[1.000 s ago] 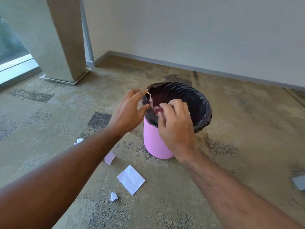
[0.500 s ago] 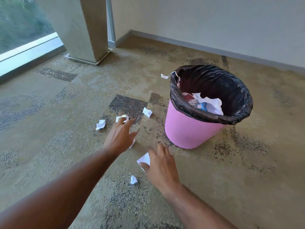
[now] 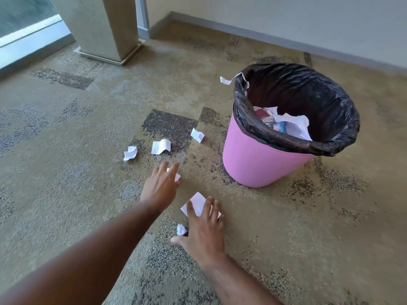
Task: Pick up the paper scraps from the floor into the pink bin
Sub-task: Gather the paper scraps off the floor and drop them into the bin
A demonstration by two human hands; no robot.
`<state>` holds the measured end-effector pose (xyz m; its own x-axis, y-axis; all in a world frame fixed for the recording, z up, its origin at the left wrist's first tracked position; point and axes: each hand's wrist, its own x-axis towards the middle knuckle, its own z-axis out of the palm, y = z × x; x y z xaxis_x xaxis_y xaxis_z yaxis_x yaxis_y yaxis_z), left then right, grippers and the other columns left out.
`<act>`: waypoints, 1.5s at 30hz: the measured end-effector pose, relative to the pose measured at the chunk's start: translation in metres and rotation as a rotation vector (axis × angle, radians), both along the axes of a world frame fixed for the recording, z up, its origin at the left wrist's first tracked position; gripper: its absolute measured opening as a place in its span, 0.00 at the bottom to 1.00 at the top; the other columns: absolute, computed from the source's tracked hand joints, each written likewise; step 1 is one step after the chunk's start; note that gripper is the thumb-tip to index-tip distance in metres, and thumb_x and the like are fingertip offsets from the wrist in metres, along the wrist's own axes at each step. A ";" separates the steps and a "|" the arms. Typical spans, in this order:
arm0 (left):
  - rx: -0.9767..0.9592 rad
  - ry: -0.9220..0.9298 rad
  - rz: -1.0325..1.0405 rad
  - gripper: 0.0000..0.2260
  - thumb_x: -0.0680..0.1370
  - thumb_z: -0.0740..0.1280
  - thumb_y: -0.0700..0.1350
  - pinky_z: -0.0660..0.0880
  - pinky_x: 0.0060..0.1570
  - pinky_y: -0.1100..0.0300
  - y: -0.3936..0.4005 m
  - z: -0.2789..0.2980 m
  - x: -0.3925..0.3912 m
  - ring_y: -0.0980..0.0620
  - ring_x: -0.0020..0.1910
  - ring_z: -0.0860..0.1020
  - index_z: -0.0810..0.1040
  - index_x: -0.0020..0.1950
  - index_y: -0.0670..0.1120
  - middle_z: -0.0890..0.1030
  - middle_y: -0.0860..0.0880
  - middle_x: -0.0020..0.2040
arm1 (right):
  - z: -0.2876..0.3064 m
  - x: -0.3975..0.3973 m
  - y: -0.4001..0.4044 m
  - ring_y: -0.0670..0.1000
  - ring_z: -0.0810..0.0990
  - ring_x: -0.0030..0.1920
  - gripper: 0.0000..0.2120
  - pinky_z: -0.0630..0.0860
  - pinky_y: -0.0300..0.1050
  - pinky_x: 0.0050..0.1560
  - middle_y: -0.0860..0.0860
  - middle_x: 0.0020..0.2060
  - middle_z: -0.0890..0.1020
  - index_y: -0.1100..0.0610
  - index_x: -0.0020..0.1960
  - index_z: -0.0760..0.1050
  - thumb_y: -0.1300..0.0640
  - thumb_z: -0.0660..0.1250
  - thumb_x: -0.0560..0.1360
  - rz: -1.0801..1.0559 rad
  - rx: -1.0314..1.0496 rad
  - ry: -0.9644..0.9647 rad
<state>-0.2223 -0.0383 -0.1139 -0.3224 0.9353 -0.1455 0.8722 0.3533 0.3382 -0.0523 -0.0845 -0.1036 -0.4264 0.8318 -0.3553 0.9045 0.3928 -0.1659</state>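
Carpet [image 3: 66, 194] under pink bin [image 3: 253, 164], beside wall [image 3: 286, 18].

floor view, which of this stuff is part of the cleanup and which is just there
Part of the job:
- pink bin with black liner
- flat white scrap under the right hand
- scrap under the left hand
- crumpled bit
- three scraps farther out on the carpet
- strip hanging on the bin rim

Just there:
- pillar
- window
- wall

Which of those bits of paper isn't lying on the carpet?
The torn paper strip draped over the pink bin's black-lined rim, on its far left side. All the other loose scraps lie flat on the carpet.
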 end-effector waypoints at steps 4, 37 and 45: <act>0.067 0.026 -0.049 0.19 0.80 0.67 0.45 0.79 0.52 0.50 -0.001 -0.007 0.001 0.45 0.63 0.74 0.71 0.71 0.49 0.73 0.45 0.66 | -0.005 -0.004 -0.011 0.65 0.64 0.75 0.39 0.70 0.64 0.66 0.64 0.74 0.65 0.46 0.73 0.66 0.34 0.73 0.67 -0.008 0.116 0.075; 0.070 -0.159 -0.300 0.19 0.78 0.58 0.33 0.71 0.41 0.60 -0.037 -0.008 -0.003 0.53 0.45 0.79 0.79 0.59 0.51 0.79 0.52 0.55 | 0.006 -0.007 -0.016 0.55 0.81 0.49 0.13 0.76 0.51 0.49 0.49 0.53 0.77 0.54 0.52 0.79 0.65 0.59 0.76 -0.360 -0.072 0.442; -0.035 -0.190 -0.523 0.15 0.76 0.69 0.57 0.74 0.50 0.62 -0.047 0.005 0.009 0.59 0.48 0.75 0.79 0.60 0.52 0.77 0.58 0.57 | 0.015 -0.001 -0.008 0.47 0.80 0.49 0.14 0.77 0.42 0.48 0.45 0.53 0.78 0.47 0.47 0.79 0.67 0.63 0.77 -0.412 -0.097 0.515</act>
<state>-0.2131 -0.0851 -0.1086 0.2182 0.9573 -0.1896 0.8591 -0.0963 0.5026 -0.0530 -0.0930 -0.0887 -0.2164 0.9375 -0.2727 0.7730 -0.0061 -0.6344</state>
